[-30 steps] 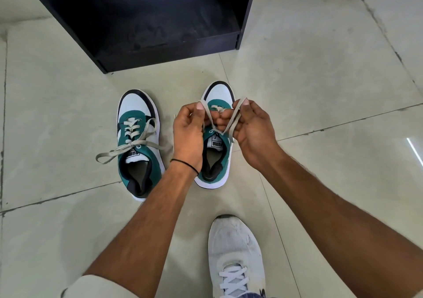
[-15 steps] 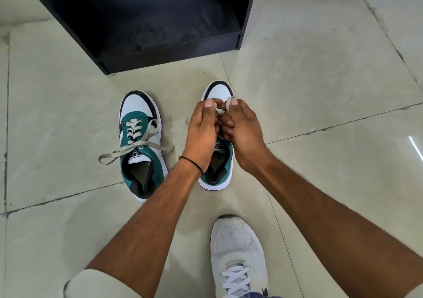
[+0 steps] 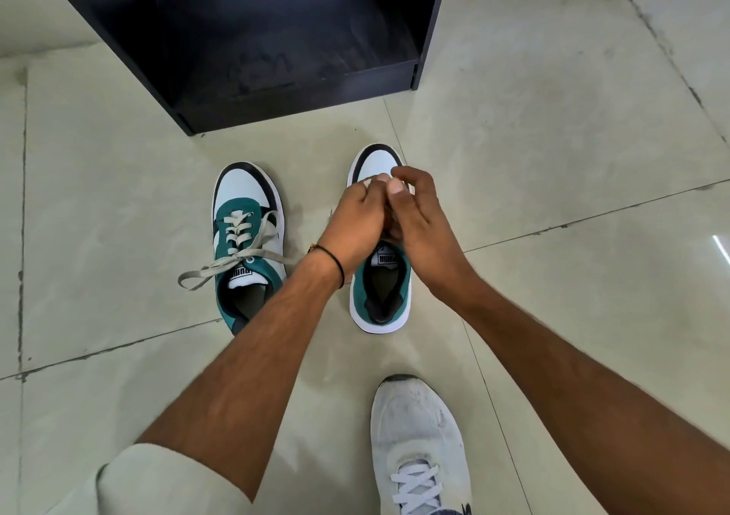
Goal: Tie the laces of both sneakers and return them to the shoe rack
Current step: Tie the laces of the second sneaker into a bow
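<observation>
Both hands curl together, our left hand [image 3: 355, 222] and right hand [image 3: 418, 230] seemingly pinching hidden laces over the right sneaker [image 3: 381, 289] before the shoe rack [image 3: 300, 95], mid-knot; next we should pull the bow snug.

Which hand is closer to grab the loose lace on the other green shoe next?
Probably the left hand. Both hands work over the right-side shoe, but the left is on the side of the other shoe and its loose lace. The right hand would have to cross over.
</observation>
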